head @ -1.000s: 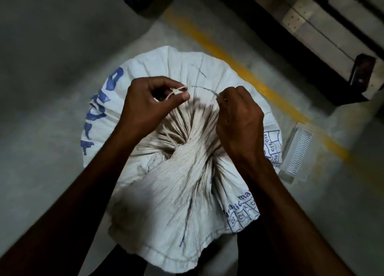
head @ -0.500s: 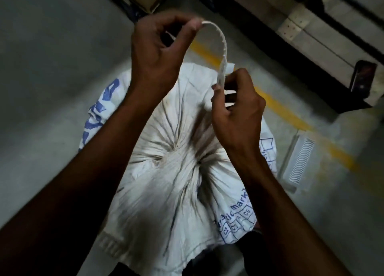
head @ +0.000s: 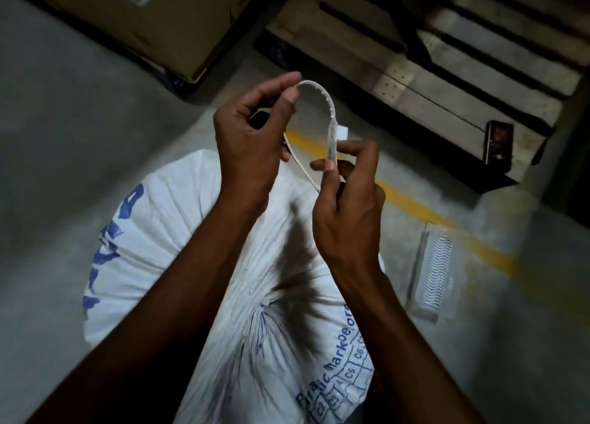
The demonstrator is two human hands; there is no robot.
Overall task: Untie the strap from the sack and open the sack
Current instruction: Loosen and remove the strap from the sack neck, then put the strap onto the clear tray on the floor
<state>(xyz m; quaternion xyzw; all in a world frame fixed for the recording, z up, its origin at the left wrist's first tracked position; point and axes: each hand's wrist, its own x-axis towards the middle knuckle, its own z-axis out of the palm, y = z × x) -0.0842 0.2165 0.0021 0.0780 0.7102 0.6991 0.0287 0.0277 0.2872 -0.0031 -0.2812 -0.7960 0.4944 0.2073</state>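
Note:
A white woven sack (head: pixel 178 219) with blue print stands on the floor below me, its neck still gathered in pleats near the middle. Above it I hold a white toothed plastic strap (head: pixel 322 99), bent in an arch and free of the sack. My left hand (head: pixel 252 133) pinches one end between thumb and forefinger. My right hand (head: pixel 346 206) pinches the other end, near a small white tab. A thin tail of the strap hangs between the hands.
A yellow line (head: pixel 447 225) crosses the grey concrete floor. A wooden pallet (head: pixel 431 72) lies at the upper right with a dark phone (head: pixel 498 145) on its corner. A cardboard box (head: pixel 153 14) stands at the upper left. A ribbed white plastic piece (head: pixel 435 276) lies right of the sack.
One second ago both hands worked the strap at the sack's neck. They then lifted it off and raised it above the sack; the neck has loosened a little.

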